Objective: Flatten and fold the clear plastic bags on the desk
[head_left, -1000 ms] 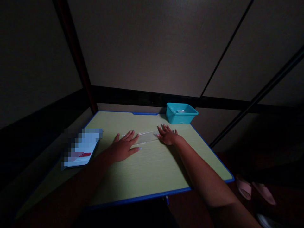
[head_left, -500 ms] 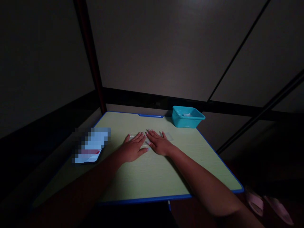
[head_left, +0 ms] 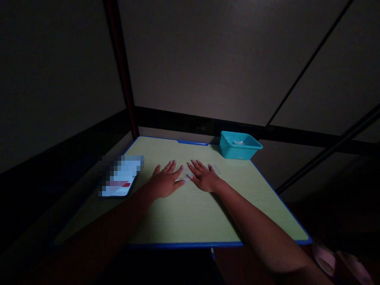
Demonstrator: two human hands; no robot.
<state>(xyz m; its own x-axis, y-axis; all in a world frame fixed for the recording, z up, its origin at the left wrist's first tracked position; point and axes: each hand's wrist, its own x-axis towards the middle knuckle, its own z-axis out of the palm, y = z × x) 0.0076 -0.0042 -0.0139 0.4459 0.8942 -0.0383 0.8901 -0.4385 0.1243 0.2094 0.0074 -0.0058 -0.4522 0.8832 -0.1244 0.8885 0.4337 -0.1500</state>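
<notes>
My left hand [head_left: 165, 181] lies palm down with its fingers spread. Beside it on the right, my right hand [head_left: 204, 176] is also flat and spread, with a small gap between the two. Under both hands is a thin, clear, flat piece that looks like plastic film or a small bag [head_left: 216, 169]; one end shows past my right fingers, and a pale edge shows between my thumbs. Most of it is hidden by my hands, so its exact kind cannot be made out. It rests on the light green table [head_left: 184, 221].
A turquoise plastic basket [head_left: 240, 152] with something pale inside stands at the table's back right corner. A lit tablet or phone [head_left: 124, 178], partly pixelated, lies at the left. Walls close in behind and left. Pink slippers [head_left: 325, 259] are on the floor at right.
My hands have slid apart, my left hand leftward, opening a gap between the fingertips over the clear piece. The whole view has shifted slightly.
</notes>
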